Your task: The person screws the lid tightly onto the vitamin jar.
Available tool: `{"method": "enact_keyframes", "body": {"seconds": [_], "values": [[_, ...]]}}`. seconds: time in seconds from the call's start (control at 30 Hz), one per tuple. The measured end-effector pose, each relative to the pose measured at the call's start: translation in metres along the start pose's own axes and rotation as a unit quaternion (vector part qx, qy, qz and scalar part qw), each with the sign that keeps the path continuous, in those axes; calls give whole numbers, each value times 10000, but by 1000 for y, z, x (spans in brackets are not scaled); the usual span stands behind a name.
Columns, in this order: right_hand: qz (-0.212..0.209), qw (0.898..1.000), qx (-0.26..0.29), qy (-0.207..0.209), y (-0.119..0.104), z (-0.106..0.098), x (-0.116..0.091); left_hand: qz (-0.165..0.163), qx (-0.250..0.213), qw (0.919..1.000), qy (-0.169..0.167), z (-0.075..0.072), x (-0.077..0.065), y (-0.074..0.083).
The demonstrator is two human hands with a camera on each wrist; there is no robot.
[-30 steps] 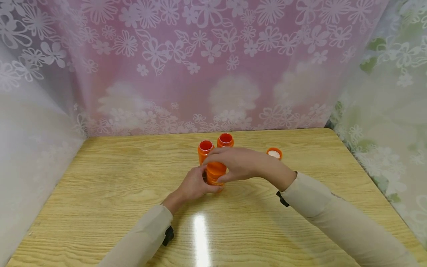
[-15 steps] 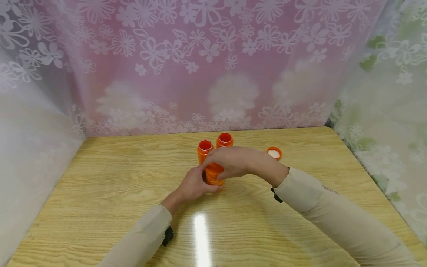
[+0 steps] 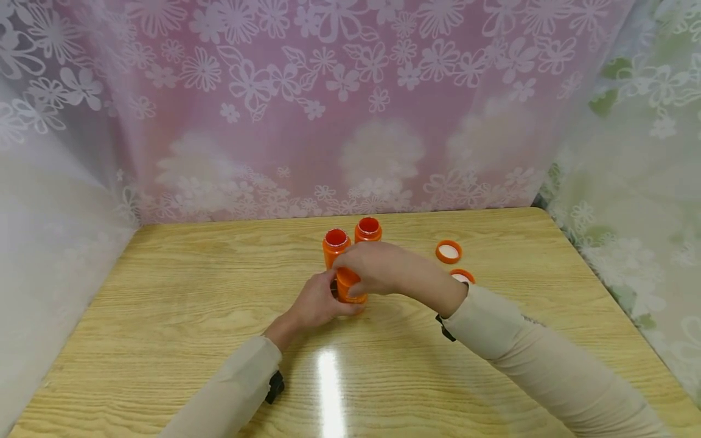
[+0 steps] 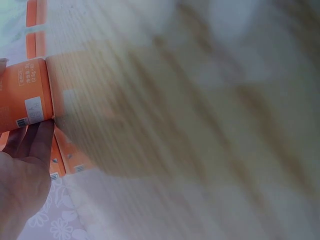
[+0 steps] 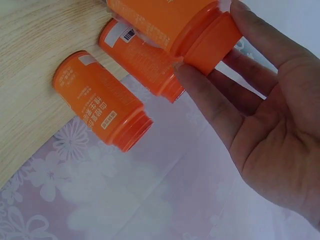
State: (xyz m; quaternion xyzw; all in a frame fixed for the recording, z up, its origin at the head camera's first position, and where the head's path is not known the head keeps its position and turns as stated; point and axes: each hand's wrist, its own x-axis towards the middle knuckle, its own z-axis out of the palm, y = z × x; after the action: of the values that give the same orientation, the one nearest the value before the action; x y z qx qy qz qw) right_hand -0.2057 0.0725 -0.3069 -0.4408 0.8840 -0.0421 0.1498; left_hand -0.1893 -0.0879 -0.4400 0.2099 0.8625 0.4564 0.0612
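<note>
An orange bottle (image 3: 353, 298) with printed labels stands nearest to me on the table. My left hand (image 3: 314, 302) grips it low, fingers and thumb around its body (image 4: 22, 92). From above, my right hand (image 3: 386, 267) pinches the orange screw cap (image 5: 212, 45) at the bottle's mouth, fingertips spread around its side. Just behind are two more orange bottles, both uncapped with open mouths: one at the left (image 3: 336, 243) and one farther back (image 3: 369, 228). The right hand hides part of the held bottle in the head view.
To the right, an orange cap (image 3: 449, 250) lies with its white inside up. Another cap (image 3: 462, 275) lies nearer, partly hidden by the right wrist. The wooden table (image 3: 191, 304) ends at floral curtains (image 3: 350, 152) behind and on both sides.
My right wrist and sleeve have shifted left, uncovering the second cap on the table. The right fingers have shifted around the held bottle's cap. The left hand stays in place.
</note>
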Motion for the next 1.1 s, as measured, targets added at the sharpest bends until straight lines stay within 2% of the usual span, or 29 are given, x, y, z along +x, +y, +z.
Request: {"method": "enact_keyframes", "body": {"seconds": [0.2, 0.37, 0.57, 0.73, 0.87, 1.1], "values": [[225, 9996, 7, 183, -3, 1, 0, -32, 16, 10000, 8, -1, -1, 1], [597, 9976, -160, 324, -9, 2, 0, -42, -96, 9999, 43, -1, -1, 2], [1174, 9910, -377, 519, -16, 5, 0, -14, -241, 9997, -4, 0, 0, 1], [1475, 9850, -516, 729, -18, 10, 3, -3, -279, 9996, 20, 0, 0, 0], [1744, 9780, -638, 946, -21, 15, 3, 46, -201, 9998, 57, 0, 0, -2], [1977, 9578, -1356, 1585, -27, 25, 1, 162, -126, 9998, 47, 0, 1, -1]]}}
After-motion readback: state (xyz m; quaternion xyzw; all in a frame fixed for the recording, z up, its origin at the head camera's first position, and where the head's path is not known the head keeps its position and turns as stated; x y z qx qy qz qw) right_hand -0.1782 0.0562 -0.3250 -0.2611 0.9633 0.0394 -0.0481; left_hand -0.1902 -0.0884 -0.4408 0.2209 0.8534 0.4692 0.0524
